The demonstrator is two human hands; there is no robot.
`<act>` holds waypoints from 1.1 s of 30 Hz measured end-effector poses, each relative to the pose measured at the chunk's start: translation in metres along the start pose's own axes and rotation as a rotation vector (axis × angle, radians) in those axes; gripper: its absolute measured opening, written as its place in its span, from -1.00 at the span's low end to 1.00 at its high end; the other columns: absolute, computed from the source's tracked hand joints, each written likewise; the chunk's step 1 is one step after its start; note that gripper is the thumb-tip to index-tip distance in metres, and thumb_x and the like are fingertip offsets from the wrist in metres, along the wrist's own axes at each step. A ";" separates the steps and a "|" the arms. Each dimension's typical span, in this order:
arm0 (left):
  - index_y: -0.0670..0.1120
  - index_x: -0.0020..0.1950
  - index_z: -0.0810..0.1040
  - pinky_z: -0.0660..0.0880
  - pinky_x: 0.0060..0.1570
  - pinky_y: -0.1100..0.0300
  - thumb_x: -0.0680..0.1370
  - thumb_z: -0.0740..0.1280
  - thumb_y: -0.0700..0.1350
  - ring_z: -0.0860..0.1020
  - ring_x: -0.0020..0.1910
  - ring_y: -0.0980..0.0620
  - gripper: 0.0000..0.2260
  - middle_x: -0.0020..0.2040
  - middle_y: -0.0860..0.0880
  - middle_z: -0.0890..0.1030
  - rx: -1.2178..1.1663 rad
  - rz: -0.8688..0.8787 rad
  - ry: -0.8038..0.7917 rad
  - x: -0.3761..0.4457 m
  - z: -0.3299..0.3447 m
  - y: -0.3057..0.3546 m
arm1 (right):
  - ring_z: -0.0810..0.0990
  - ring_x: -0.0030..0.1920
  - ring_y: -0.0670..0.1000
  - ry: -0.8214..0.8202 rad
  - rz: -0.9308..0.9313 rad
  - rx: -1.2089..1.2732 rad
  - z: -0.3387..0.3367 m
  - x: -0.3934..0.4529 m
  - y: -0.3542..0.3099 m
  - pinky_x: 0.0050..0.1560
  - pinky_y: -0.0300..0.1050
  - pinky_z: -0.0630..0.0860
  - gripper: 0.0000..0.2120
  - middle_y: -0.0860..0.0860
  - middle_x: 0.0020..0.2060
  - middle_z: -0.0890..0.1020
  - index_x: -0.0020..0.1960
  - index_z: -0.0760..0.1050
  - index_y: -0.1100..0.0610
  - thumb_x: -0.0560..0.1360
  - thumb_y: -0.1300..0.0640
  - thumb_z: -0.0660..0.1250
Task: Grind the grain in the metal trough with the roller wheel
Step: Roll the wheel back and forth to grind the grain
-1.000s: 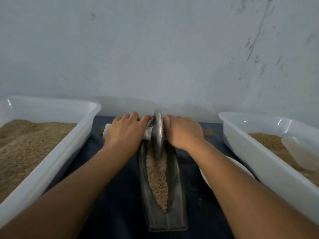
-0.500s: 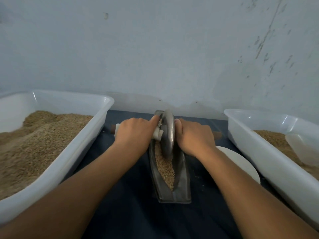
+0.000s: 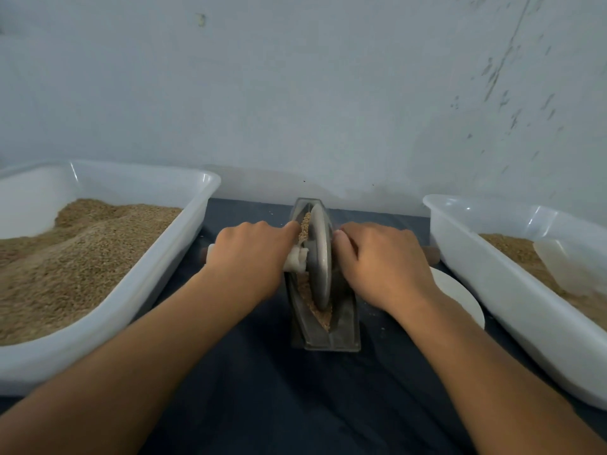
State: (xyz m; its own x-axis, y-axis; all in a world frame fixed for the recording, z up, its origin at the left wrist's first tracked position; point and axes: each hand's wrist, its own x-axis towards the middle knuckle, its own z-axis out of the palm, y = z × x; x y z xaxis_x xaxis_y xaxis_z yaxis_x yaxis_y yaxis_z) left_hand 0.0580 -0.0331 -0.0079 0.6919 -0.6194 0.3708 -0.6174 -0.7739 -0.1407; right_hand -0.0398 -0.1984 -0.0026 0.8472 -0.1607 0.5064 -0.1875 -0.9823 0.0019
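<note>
left hand (image 3: 249,257): curled over the cloth-wrapped axle handle at 9 o'clock of the wheel
right hand (image 3: 382,261): gripping the axle at 3 o'clock of the wheel
roller wheel (image 3: 320,257): upright on edge between the hands, standing in the trough
metal trough (image 3: 341,326): lengthwise on the dark cloth (image 3: 262,389), centre
grain (image 3: 320,315): in the trough groove at 6 and 12 o'clock of the wheel
left tub (image 3: 138,290): 9 o'clock, heaped with grain
right tub (image 3: 492,284): 3 o'clock, some grain, a scoop (image 3: 565,261) inside
white plate (image 3: 460,297): between trough and right tub

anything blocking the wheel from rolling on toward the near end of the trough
Nothing visible does. Ahead of the roller wheel, the metal trough holds only grain; both hands sit on the axle handles, outside the channel.
</note>
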 end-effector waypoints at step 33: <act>0.09 0.48 0.14 0.38 0.06 -0.03 0.47 0.42 -0.06 0.50 0.18 -0.14 -0.32 0.23 -0.08 0.45 0.044 -0.008 0.110 -0.001 0.013 0.002 | 0.53 -0.04 0.03 0.258 -0.039 0.440 0.027 0.004 0.015 -0.03 0.06 0.46 -0.84 -0.04 -0.10 0.57 0.01 0.51 0.13 0.63 0.03 0.29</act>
State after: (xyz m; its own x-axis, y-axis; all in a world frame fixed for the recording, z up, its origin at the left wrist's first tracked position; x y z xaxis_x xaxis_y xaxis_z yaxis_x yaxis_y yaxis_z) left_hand 0.0609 -0.0359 -0.0201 0.6497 -0.5972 0.4705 -0.5935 -0.7851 -0.1771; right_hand -0.0257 -0.2164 -0.0232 0.6884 -0.1482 0.7101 0.1166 -0.9436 -0.3100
